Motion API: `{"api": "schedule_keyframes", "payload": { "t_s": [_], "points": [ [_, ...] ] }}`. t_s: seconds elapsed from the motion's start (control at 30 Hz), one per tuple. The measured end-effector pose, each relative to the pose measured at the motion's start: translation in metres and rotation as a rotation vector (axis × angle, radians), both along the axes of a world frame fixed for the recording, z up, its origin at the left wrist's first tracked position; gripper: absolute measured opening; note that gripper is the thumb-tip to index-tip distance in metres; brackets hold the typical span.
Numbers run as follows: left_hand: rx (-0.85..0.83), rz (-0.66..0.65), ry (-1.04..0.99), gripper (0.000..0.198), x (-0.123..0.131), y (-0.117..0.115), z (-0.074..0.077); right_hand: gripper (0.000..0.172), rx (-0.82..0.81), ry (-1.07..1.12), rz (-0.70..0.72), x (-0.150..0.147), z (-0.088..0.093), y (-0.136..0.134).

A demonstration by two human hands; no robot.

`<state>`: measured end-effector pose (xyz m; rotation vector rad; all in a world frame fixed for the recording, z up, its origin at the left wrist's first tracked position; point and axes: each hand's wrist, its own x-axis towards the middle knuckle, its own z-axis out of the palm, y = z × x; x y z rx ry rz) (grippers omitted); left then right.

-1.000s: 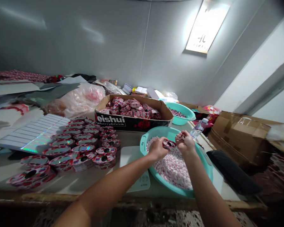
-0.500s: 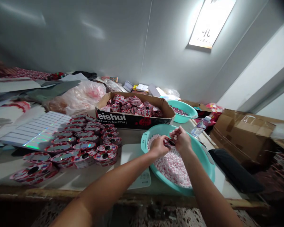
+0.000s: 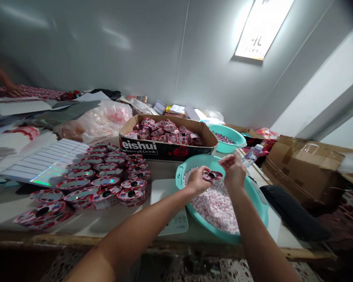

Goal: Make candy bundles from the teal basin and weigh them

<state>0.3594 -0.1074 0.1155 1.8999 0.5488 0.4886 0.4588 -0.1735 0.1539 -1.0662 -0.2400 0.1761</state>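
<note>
My left hand [image 3: 197, 181] is closed on one end of a small oval red-patterned box [image 3: 213, 175], which has a dark round opening in its top. It holds the box above a turquoise basin [image 3: 259, 219] filled with small pink-and-white pieces that look like candies [image 3: 216, 209]. Just right of the box, my right hand [image 3: 234, 172] is raised over the basin, loosely cupped with fingers stretched out; no pieces show in it. Several similar boxes with mirror-like tops [image 3: 106, 182] stand in rows at the left. A white flat device like a scale [image 3: 161, 192] lies partly under the basin's left side.
Behind the basin stands a cardboard box [image 3: 167, 150] full of red-patterned boxes. A second turquoise basin [image 3: 227, 147], a water bottle [image 3: 253, 152], a black case [image 3: 294, 211] and a large carton [image 3: 300, 168] are at the right. Another person's hand [image 3: 13, 89] rests far left.
My right hand has moved right and up, away from the box; the pieces seen in it before no longer show. My left hand keeps the box, now more visible. The other person's arm has come further into view.
</note>
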Motion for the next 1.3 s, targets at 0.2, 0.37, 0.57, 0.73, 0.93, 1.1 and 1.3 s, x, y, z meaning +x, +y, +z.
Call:
{"api": "schedule_keyframes", "payload": {
  "t_s": [0.2,0.37,0.57,0.73,0.93,1.1,1.3],
  "points": [
    [-0.082,-0.025,-0.057,0.040,0.000,-0.001,0.003,0.032,-0.018,0.110,-0.192,0.011,0.002,-0.009],
    [-0.264,-0.098,-0.161,0.046,0.001,-0.001,0.003,0.027,0.029,0.291,-0.094,0.022,-0.006,-0.012],
    [-0.446,-0.123,-0.228,0.048,0.001,-0.001,0.002,0.026,0.059,0.381,-0.061,0.035,-0.013,-0.018],
    [-0.436,-0.025,-0.318,0.045,0.007,-0.003,0.002,0.027,-0.044,0.436,-0.073,0.037,-0.017,-0.014],
    [-0.454,0.062,-0.574,0.047,-0.024,0.006,0.037,0.028,-0.158,0.489,-0.026,0.035,-0.023,-0.012],
    [-0.267,0.085,-0.484,0.045,-0.124,0.031,0.072,0.029,-0.223,0.382,0.017,0.043,-0.036,-0.009],
    [-0.011,0.259,-0.125,0.048,-0.207,0.043,0.050,0.020,-0.401,0.021,-0.156,0.036,-0.032,-0.003]
  ]
}}
